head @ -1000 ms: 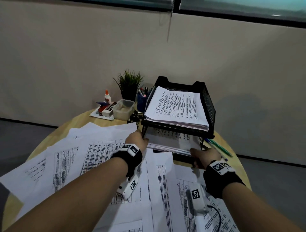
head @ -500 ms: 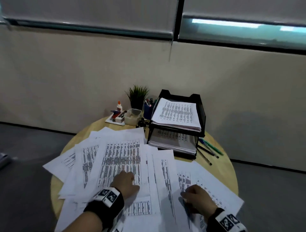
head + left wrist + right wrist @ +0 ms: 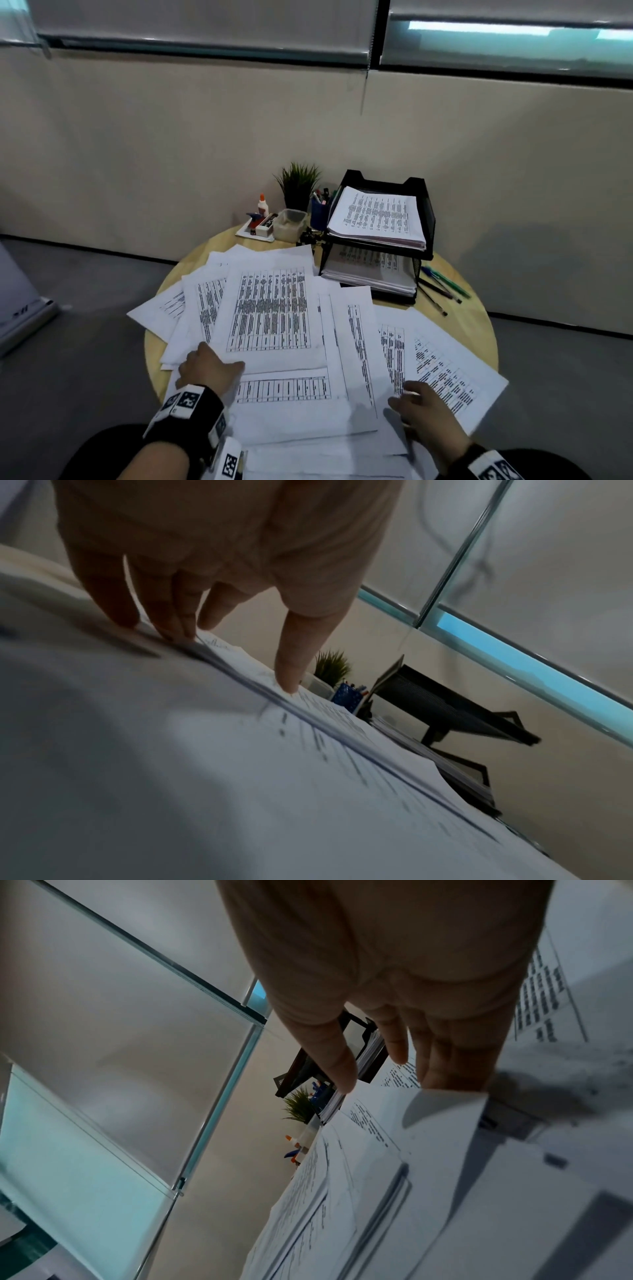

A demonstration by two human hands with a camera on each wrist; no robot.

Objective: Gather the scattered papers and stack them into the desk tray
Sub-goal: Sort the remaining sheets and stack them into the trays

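Note:
Several printed papers (image 3: 274, 308) lie overlapping across the round wooden table (image 3: 479, 335). At the back right stands a black two-tier mesh desk tray (image 3: 430, 219), a paper stack in each tier. My left hand (image 3: 212, 366) is at the near left corner of the big top sheet. In the left wrist view its straight fingertips (image 3: 171, 626) and thumb (image 3: 291, 674) touch down on the papers. My right hand (image 3: 411, 397) rests on the sheets at the near right. Its fingers (image 3: 441, 1064) are straight and their tips are hidden behind a raised sheet corner.
Left of the tray stand a small plant (image 3: 298, 185), a blue pen cup (image 3: 318, 212), a clear container (image 3: 291, 224) and a glue bottle (image 3: 262, 205). Several pens (image 3: 442, 287) lie right of the tray. Some papers overhang the table's left and right edges.
Both hands have drawn back from the tray's lower tier to the loose sheets at the near edge. Since half a second ago the left hand has shifted left to the top sheet's corner.

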